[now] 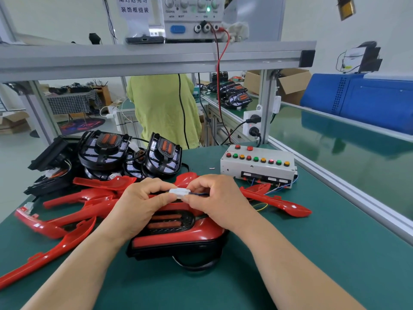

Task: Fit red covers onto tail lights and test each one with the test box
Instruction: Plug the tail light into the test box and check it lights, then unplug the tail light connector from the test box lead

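Your left hand and right hand each pinched one end of the white connector, its long axis running across from thumb to thumb. The red-covered tail light lay flat beneath both hands, also lengthwise across, with its black base edge toward you. The test box stood beyond your right hand with open green mat outside it, while loose red covers crowded outside your left hand and bare black tail lights were stacked beyond its knuckles.
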Tool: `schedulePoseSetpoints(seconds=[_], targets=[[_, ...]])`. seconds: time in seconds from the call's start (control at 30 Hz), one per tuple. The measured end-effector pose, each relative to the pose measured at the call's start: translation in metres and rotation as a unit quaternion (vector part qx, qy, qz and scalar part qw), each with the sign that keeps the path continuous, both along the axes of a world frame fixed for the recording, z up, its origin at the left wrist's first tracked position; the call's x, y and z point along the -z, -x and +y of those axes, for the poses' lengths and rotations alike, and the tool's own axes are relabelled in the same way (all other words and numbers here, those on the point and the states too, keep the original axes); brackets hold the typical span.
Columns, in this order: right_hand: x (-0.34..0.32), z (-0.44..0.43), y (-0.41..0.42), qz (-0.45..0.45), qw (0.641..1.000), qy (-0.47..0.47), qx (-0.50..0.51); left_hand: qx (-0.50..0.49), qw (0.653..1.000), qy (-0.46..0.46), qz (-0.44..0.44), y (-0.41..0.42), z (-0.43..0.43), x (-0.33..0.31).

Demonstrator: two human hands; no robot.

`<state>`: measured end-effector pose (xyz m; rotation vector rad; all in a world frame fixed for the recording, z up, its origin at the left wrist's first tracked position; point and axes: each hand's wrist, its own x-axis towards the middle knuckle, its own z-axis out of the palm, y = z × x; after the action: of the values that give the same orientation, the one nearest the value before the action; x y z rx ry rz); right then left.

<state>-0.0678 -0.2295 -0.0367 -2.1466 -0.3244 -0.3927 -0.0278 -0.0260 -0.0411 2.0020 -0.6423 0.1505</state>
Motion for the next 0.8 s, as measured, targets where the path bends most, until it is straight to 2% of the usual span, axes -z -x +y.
schedulePoseSetpoints(seconds=[0.17, 0.33, 0.57, 0.67, 0.8], targets=[[0.0, 0.004, 0.0, -0.011, 0.999, 0.038, 0.014, 0.001, 1.0, -0.001, 0.005, 0.0, 0.001, 0.0], [-0.002, -0.008, 0.0, 0.041, 0.998, -0.018, -0.054, 0.02, 1.0, 0.006, 0.02, 0.001, 0.001, 0.001], [-0.001, 0.0, -0.001, -0.013, 1.0, 0.02, -0.004, 0.001, 1.0, 0.009, 0.007, 0.001, -0.001, -0.001], [-0.003, -0.006, -0.001, 0.0, 1.0, 0.002, -0.018, -0.011, 1.0, 0.02, 0.01, 0.0, 0.002, -0.002], [-0.005, -0.03, -0.006, -0.015, 0.997, -0.071, 0.033, -0.057, 0.994, 0.085, 0.024, -0.003, 0.02, -0.006]])
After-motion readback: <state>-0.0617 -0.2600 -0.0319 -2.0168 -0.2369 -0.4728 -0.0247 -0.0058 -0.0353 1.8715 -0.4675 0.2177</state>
